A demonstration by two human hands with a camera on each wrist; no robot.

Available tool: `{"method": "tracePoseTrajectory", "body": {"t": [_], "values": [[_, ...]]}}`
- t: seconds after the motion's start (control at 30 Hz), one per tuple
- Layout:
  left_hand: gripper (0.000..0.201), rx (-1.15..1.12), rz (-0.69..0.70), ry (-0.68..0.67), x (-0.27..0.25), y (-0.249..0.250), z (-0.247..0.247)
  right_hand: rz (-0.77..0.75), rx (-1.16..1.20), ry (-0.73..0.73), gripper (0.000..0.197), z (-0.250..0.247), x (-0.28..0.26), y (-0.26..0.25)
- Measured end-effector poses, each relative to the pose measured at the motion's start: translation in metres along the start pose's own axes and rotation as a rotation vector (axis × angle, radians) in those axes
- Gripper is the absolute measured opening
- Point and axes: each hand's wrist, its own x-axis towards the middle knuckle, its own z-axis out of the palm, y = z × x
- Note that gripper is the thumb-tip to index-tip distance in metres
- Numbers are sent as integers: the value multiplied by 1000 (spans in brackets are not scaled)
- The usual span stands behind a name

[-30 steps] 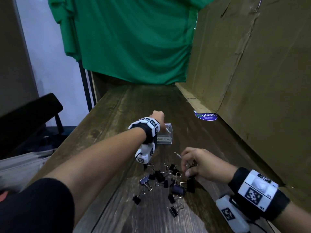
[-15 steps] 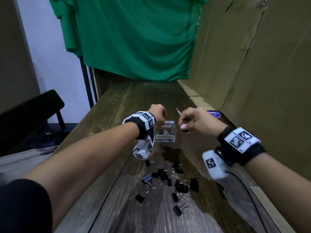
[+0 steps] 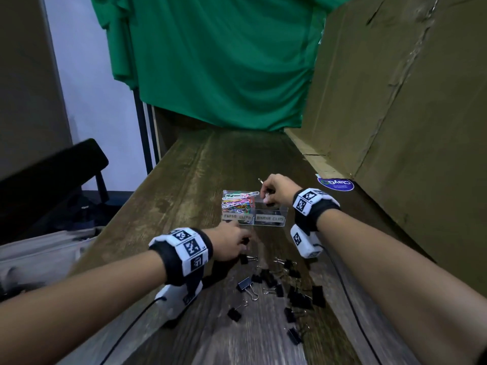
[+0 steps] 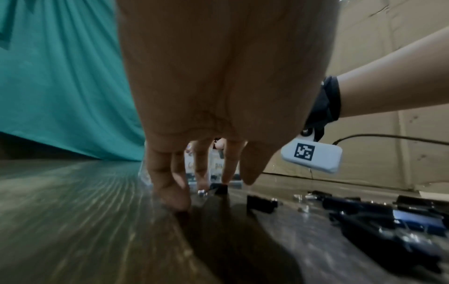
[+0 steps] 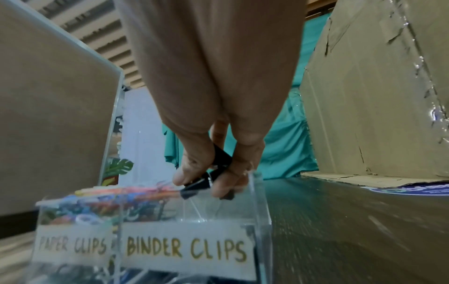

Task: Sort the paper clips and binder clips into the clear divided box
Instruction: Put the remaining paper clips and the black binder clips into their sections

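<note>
The right hand (image 5: 206,180) is pinching black binder clips (image 5: 201,184) just above the clear divided box's (image 3: 268,219) "BINDER CLIPS" compartment — it should be releasing low, clear of the divider — while the left hand (image 3: 232,243), fingers extended, is reaching for a binder clip (image 4: 218,189) on the desk (image 3: 210,338).

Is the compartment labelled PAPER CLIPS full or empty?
Full. In the head view the coloured paper clips are heaped up to the rim of the left compartment of the clear box.

Head view from above facing far, wrist views low and close, all sharing the clear divided box (image 3: 253,209).
</note>
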Motion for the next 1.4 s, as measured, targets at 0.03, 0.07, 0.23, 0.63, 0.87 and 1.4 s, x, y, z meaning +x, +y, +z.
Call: {"method": "tracePoseTrajectory", "body": {"t": [0.03,0.07,0.23,0.63,0.87,1.4], "values": [[48,-1,-8,-20,-2,1,2,10,-13,5,9,2,0,-1],[50,-19,-6,-28,-5,3,4,13,-35,9,8,4,1,-1],[70,-109,58,-112,-27,16,7,6,-159,-55,19,3,-6,-6],[112,-100,48,-98,-41,22,17,-104,-119,-15,29,-15,-61,-25],[82,-128,48,-37,-38,30,25,-192,-310,-499,24,18,-152,-8],[45,-6,168,-29,-48,60,20,-26,-235,-434,46,11,-217,-19]]}}
